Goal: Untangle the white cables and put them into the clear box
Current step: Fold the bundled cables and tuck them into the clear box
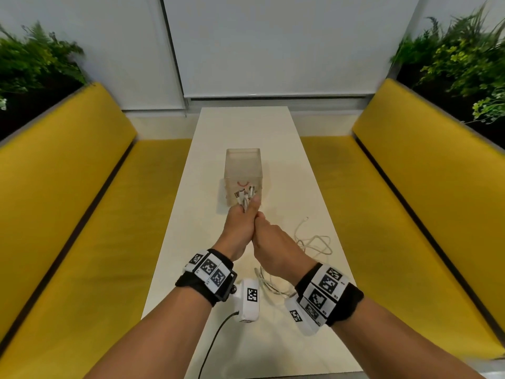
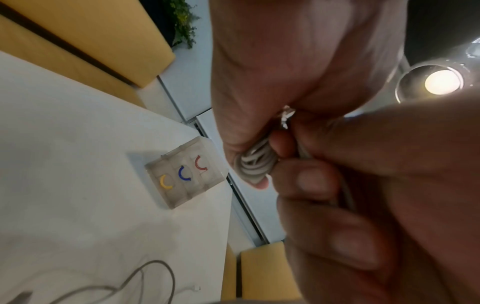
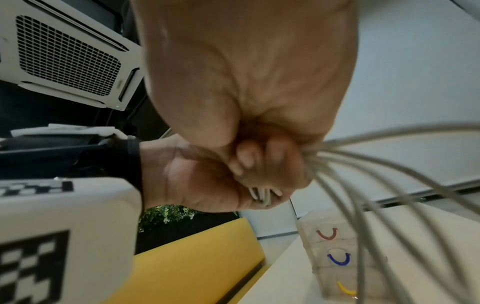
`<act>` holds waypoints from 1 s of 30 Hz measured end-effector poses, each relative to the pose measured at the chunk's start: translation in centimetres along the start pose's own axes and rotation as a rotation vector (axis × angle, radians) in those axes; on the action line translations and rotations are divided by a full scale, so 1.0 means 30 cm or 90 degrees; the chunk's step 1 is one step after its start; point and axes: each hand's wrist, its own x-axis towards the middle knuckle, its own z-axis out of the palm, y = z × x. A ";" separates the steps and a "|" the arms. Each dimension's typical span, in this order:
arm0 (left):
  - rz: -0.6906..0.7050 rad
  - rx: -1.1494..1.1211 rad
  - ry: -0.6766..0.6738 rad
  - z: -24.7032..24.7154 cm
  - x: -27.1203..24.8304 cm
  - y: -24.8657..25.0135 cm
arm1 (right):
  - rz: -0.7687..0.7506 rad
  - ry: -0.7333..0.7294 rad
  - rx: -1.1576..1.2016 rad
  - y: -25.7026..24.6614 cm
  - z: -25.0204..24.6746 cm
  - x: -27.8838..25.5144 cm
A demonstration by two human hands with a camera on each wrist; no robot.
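Both hands meet above the white table (image 1: 246,127), just in front of the clear box (image 1: 243,170). My left hand (image 1: 240,222) grips a folded bundle of white cable (image 1: 245,199), whose plug ends stick up past the thumb. In the left wrist view the coiled loops of that bundle (image 2: 255,164) show between its curled fingers. My right hand (image 1: 273,246) presses against the left and grips the same cable; several strands (image 3: 389,185) fan out from its fist. The clear box (image 2: 184,174) has red, blue and yellow curved handles on its front.
More white cable lies loose on the table: a tangle (image 1: 314,244) to the right of my hands and another loop (image 1: 270,285) under my right wrist. Yellow benches (image 1: 68,187) run along both sides, with plants (image 1: 32,56) behind them. A window blind closes the far end.
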 end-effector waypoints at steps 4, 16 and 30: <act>-0.043 -0.116 0.102 0.005 -0.002 0.003 | -0.013 -0.024 0.054 0.019 0.015 0.001; -0.033 -0.290 0.148 -0.025 0.022 0.062 | -0.054 -0.054 0.197 0.151 0.020 -0.028; 0.034 -0.178 0.226 -0.082 0.047 0.074 | -0.045 -0.138 0.174 0.227 -0.088 -0.009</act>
